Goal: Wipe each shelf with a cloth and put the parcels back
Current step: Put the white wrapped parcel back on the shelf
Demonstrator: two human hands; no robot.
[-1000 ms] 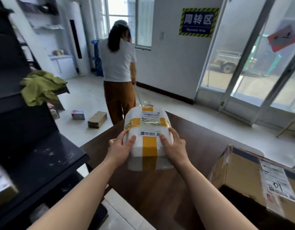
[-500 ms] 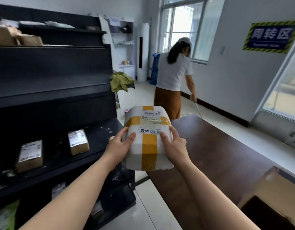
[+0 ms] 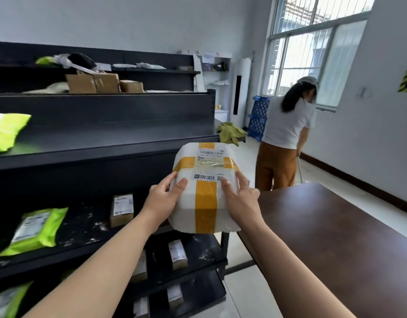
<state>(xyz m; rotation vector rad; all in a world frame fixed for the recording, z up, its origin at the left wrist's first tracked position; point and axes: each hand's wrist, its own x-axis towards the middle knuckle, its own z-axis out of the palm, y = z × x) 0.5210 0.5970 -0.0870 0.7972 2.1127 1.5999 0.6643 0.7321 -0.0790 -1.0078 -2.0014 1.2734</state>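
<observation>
I hold a white parcel [image 3: 206, 188] crossed with yellow tape, with a shipping label on top, in front of me in the air. My left hand [image 3: 162, 199] grips its left side and my right hand [image 3: 241, 199] grips its right side, thumbs on top. The parcel hangs beside the right end of a black shelf unit [image 3: 101, 143], just below its broad middle shelf. An olive-green cloth [image 3: 230, 133] lies bunched on the right end of that shelf.
Small cardboard parcels [image 3: 121, 210] and green mailer bags [image 3: 35, 230] lie on the lower shelves, brown boxes [image 3: 92, 83] on an upper one. A dark wooden table [image 3: 335, 244] stands to my right. A person [image 3: 287, 134] stands behind it, bent over a long handle, near the window.
My view has swung left from the table to the shelf unit. The parcel has come off the table and stays gripped in both hands. The big carton on the table has left the view.
</observation>
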